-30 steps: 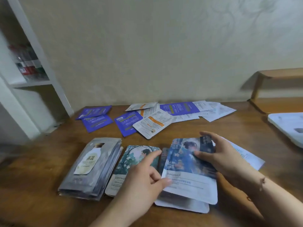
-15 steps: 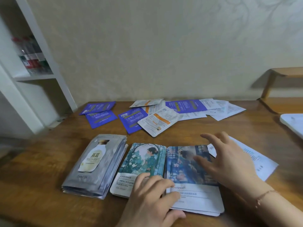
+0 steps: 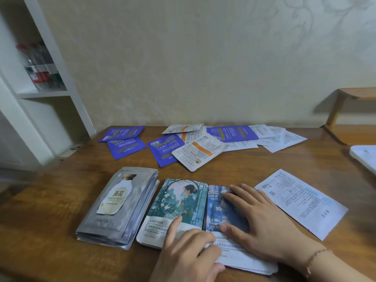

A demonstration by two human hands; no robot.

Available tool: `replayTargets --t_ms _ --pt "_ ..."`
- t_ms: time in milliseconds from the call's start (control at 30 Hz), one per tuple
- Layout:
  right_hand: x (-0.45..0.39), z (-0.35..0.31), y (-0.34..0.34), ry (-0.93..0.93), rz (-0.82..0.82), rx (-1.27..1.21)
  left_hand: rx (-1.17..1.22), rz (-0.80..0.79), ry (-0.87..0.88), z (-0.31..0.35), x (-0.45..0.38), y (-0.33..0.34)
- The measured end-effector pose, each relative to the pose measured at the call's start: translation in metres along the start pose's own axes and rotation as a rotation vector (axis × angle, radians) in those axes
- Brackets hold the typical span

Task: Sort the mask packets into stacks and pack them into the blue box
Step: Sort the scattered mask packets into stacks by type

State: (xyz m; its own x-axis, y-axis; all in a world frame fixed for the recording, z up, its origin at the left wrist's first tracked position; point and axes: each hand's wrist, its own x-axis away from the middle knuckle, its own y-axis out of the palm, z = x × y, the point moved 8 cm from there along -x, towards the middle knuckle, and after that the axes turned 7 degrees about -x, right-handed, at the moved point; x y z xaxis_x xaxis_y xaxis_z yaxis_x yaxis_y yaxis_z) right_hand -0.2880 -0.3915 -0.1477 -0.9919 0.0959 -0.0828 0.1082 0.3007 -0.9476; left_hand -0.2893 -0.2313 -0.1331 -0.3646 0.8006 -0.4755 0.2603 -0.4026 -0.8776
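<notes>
Three piles of mask packets lie side by side at the table's near edge: a grey stack (image 3: pixel 120 206) with a bottle picture, a teal packet pile (image 3: pixel 175 204) showing a woman, and a blue packet pile (image 3: pixel 216 208) to its right. My right hand (image 3: pixel 262 224) lies flat with straight fingers on the blue pile. My left hand (image 3: pixel 189 253) rests at the lower edge between the teal and blue piles, fingers curled, thumb on the teal packet. No blue box is in view.
Loose purple packets (image 3: pixel 126 145) and white-and-orange packets (image 3: pixel 200 151) are scattered along the far side of the wooden table (image 3: pixel 61 200). A single white packet (image 3: pixel 301 200) lies to the right. A white object (image 3: pixel 364 157) sits at the right edge; a white shelf (image 3: pixel 40 94) stands left.
My right hand has laid the blue packet down on its pile and now presses flat on it. My left hand slid down to the lower edges of the piles.
</notes>
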Motion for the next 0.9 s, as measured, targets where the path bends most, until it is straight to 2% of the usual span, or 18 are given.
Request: replayTargets --t_ms 100,233,333,400,467,633,800,900 --pt "0.001 -0.002 0.002 0.01 0.001 0.004 -0.026 0.025 -0.023 0.001 0.002 0.003" --pt "-0.001 0.006 -0.006 0.06 0.007 -0.022 -0.011 -0.063 -0.007 0.003 -0.003 0.003" --pt "-0.001 0.053 -0.028 0.298 0.113 -0.006 0.056 -0.139 0.025 -0.004 -0.026 -0.005" --pt "0.0 0.087 -0.03 0.418 0.09 0.011 0.104 -0.171 -0.016 -0.013 -0.06 -0.019" --pt "-0.003 0.109 -0.027 0.422 0.059 0.054 0.107 -0.254 -0.033 -0.027 -0.102 -0.019" --pt "-0.018 0.148 -0.038 0.467 0.012 0.082 0.012 -0.684 -0.137 -0.092 -0.191 0.051" --pt "-0.057 0.134 -0.057 0.444 0.14 0.04 -0.039 -0.749 -0.199 -0.149 -0.227 0.101" --pt "-0.105 0.123 -0.053 0.312 0.101 0.0 -0.044 -0.892 -0.141 -0.171 -0.214 0.125"
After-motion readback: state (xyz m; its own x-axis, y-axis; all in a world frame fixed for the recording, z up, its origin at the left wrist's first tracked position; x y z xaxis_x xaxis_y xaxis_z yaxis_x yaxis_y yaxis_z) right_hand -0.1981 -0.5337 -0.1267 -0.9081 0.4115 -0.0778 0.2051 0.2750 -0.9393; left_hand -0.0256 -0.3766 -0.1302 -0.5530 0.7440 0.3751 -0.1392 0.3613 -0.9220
